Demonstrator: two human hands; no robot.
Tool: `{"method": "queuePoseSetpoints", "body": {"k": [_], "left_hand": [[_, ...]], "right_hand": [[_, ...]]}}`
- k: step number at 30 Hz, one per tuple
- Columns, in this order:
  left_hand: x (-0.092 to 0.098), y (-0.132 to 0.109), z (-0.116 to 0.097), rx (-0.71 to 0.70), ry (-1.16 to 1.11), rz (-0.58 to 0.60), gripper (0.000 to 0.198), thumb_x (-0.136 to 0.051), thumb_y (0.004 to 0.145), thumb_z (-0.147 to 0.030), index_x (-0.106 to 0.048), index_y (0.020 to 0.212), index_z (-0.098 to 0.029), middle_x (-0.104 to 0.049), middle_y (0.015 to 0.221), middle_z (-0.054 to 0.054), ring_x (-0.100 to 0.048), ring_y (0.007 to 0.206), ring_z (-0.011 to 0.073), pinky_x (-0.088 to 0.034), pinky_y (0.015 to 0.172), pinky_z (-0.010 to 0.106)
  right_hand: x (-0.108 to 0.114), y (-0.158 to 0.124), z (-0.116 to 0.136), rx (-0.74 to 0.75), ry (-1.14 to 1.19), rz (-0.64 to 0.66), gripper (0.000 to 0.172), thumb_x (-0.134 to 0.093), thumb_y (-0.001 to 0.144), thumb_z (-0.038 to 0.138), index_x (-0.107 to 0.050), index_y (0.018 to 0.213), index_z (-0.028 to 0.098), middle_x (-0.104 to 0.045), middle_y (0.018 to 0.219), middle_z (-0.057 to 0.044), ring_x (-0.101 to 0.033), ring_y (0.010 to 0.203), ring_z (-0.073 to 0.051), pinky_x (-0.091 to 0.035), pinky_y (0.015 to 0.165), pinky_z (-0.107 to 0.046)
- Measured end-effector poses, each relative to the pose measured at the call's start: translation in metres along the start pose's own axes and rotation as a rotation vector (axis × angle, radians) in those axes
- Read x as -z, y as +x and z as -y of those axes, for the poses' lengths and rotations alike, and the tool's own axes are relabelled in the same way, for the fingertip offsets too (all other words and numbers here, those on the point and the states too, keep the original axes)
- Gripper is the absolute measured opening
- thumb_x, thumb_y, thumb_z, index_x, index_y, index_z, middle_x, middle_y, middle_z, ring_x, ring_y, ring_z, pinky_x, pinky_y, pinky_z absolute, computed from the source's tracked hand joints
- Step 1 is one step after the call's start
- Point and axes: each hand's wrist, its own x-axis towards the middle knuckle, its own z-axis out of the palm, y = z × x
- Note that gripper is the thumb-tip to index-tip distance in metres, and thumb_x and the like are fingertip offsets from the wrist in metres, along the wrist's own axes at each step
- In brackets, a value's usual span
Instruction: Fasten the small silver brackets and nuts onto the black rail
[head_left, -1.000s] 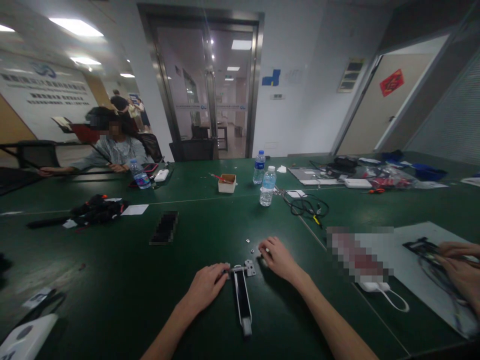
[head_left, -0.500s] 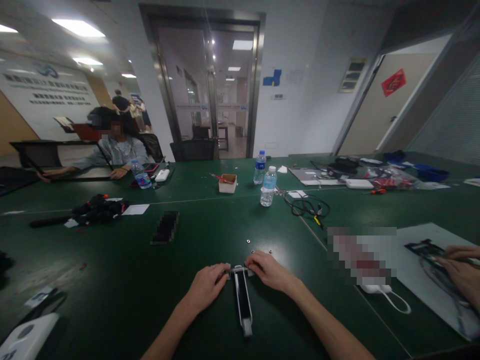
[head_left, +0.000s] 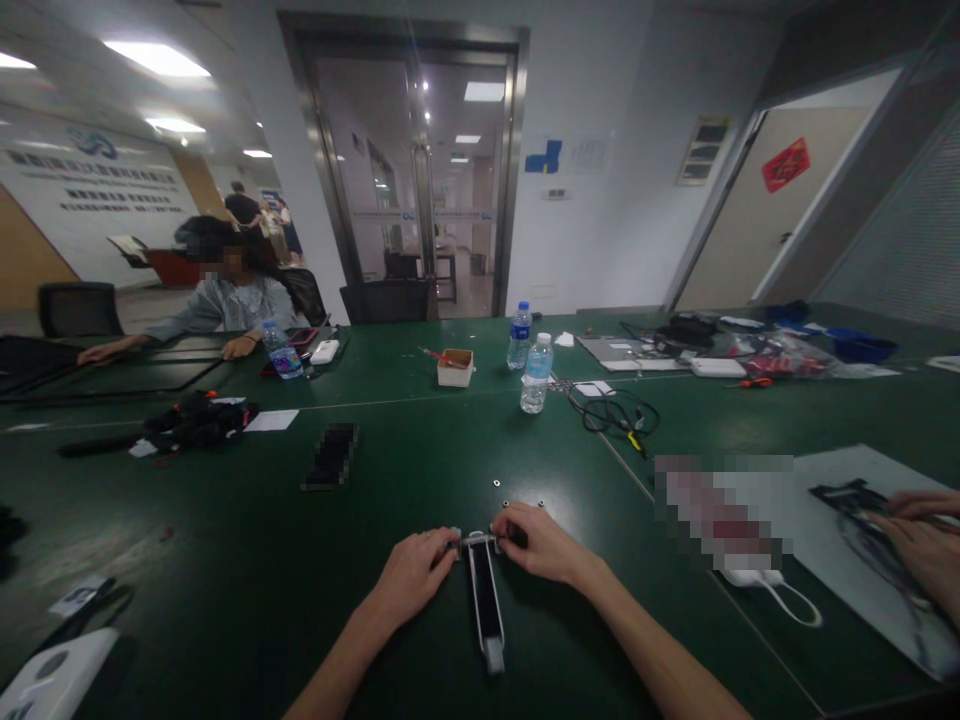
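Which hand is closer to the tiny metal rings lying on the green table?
Right. The right hand sits just short of the rings, close to the nearest one; the left hand is farther, beyond the black bar.

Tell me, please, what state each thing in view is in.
Black bar: lying flat on the table, lengthwise.
Left hand: pinching the bar's far end.
Right hand: fingers curled at that same end.
Nearer water bottle: upright, capped.
Small box: open.
Glass doors: shut.
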Motion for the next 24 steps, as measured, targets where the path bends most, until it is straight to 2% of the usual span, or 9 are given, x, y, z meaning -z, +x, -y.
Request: {"method": "queuePoseSetpoints", "body": {"k": [15,24], "left_hand": [[-0.002,0.0,0.002,0.017,-0.006,-0.004,0.027,-0.043,0.097,-0.028,-0.057,0.119,-0.025,-0.065,0.099,0.001,-0.062,0.088,0.0193,-0.046,0.084,0.031],[-0.004,0.001,0.005,0.003,0.0,-0.019,0.027,-0.043,0.097,-0.028,-0.057,0.119,-0.023,-0.065,0.099,0.002,-0.061,0.088,0.0193,-0.046,0.082,0.03]], "right_hand": [[-0.009,0.002,-0.002,-0.001,-0.112,-0.028,0.012,-0.057,0.076,0.01,-0.061,0.084,0.019,-0.061,0.082,-0.001,-0.055,0.076,-0.014,-0.042,0.068,-0.023],[-0.009,0.001,-0.003,0.019,-0.058,-0.048,0.015,-0.057,0.076,0.008,-0.062,0.086,0.019,-0.06,0.081,0.0,-0.055,0.075,-0.013,-0.042,0.068,-0.023]]}}
